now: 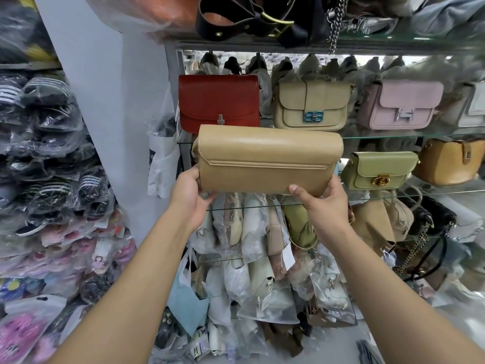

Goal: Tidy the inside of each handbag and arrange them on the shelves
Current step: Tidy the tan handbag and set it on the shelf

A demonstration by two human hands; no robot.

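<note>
Tan handbag (267, 158) held level btwn both hands, flap closed, in front of glass shelves (380, 137). L hand (190, 195) grips its lower left end, thumb on front, fingers under. R hand (322, 206) grips lower right edge, thumb on front, fingers behind. Bags in hand: 1. Upper shelf row: 3 clear, i.e. red bag (219, 101), beige bag (312, 106), pink bag (404, 106). Row below, right of R hand: 2, i.e. green bag (378, 170), mustard bag (448, 164).
</note>
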